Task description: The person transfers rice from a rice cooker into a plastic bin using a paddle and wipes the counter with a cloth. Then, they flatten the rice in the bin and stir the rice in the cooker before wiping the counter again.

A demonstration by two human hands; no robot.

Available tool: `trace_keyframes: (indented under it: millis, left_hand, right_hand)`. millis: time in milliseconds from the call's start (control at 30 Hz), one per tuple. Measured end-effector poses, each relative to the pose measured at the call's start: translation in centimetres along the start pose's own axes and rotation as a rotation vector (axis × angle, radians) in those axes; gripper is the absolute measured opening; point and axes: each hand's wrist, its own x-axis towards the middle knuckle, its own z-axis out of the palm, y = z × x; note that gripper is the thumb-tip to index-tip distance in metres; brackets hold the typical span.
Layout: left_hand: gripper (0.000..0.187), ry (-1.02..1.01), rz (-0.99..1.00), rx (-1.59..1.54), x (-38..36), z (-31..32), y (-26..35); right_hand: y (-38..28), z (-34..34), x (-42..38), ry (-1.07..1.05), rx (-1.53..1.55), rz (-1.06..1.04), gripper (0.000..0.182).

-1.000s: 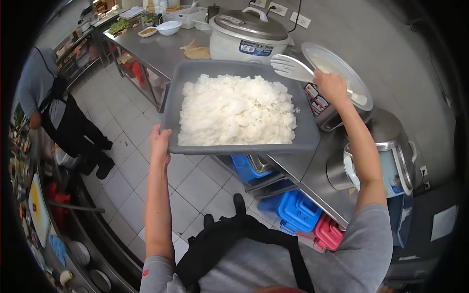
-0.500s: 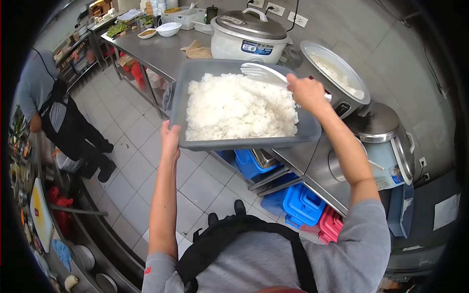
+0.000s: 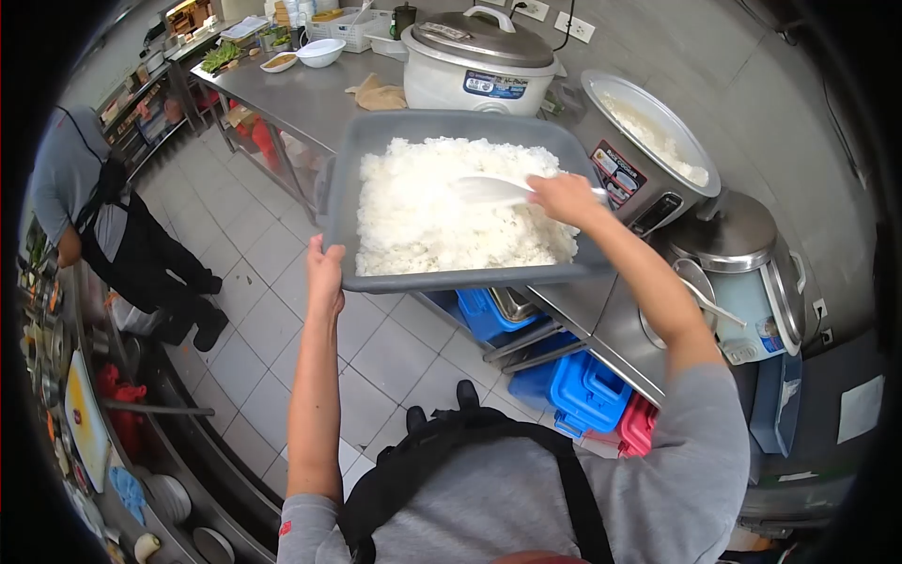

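A grey plastic tub (image 3: 442, 282) is tilted toward me, heaped with cooked white rice (image 3: 423, 207). My left hand (image 3: 325, 273) grips its near left corner, fingers closed around the rim. Over the rice, my right hand (image 3: 567, 199) is wrapped round the handle of a pale rice paddle (image 3: 489, 191). The blade lies against the top of the heap, slightly blurred. Just beyond the tub's right side stands an uncovered rice cooker (image 3: 615, 174) with rice inside. Behind the tub is a lidded white rice cooker (image 3: 474, 80).
A steel counter (image 3: 301, 99) runs along the wall, holding a folded cloth (image 3: 378, 93) and a white bowl (image 3: 320, 53). Blue bins (image 3: 587, 385) sit below. At left, a person (image 3: 113, 207) in a black apron stands facing another counter. A lidded pot (image 3: 728, 235) is at right.
The rice paddle in my right hand has moved left and down, from the tub's far right edge onto the rice. My left hand keeps its hold on the tub.
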Motion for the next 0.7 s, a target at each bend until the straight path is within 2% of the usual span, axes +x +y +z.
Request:
trace_keyframes:
  millis: [33, 100, 167, 267, 367, 400, 467, 533, 633, 700]
  left_hand:
    - [0.037, 0.004, -0.017, 0.004, -0.2, 0.1, 0.2]
    - [0.035, -0.001, 0.001, -0.035, -0.5, 0.3, 0.2]
    - [0.033, 0.000, 0.015, -0.041, -0.4, 0.2, 0.1]
    - [0.033, 0.002, 0.005, 0.020, -0.1, -0.2, -0.1]
    - [0.036, -0.023, -0.035, 0.071, -0.3, -0.3, 0.6]
    - [0.038, -0.053, -0.051, 0.080, -0.4, -0.4, 1.0]
    - [0.042, -0.070, -0.085, 0.053, 0.3, -1.1, 0.9]
    - [0.046, -0.082, -0.093, 0.062, 1.2, -1.9, 0.5]
    - [0.055, -0.041, -0.027, 0.128, 1.8, -2.5, 0.0]
    - [0.061, 0.005, -0.018, 0.144, 1.1, -1.6, 0.9]
  right_hand:
    - [-0.4, 1.7, 2.3, 0.016, -0.011, 0.040, 0.019]
    - [-1.4, 2.4, 6.4, 0.179, -0.010, 0.053, 0.018]
    - [-2.1, -2.1, 7.3, 0.070, -0.115, -0.014, 0.015]
    - [0.3, -8.9, 3.9, 0.054, -0.141, -0.059, 0.017]
    - [3.0, -9.7, 0.3, 0.134, -0.136, 0.032, 0.019]
    - [3.9, -9.9, -0.7, 0.042, -0.189, 0.062, 0.023]
    - [7.4, -10.9, -2.3, 0.022, -0.174, 0.166, 0.027]
    - [13.6, -11.6, -3.5, 0.168, -0.033, 0.190, 0.032]
    - [19.8, -15.8, -5.3, -0.003, 0.107, 0.533, 0.026]
    - [26.4, -14.3, -5.5, 0.059, -0.097, 0.519, 0.024]
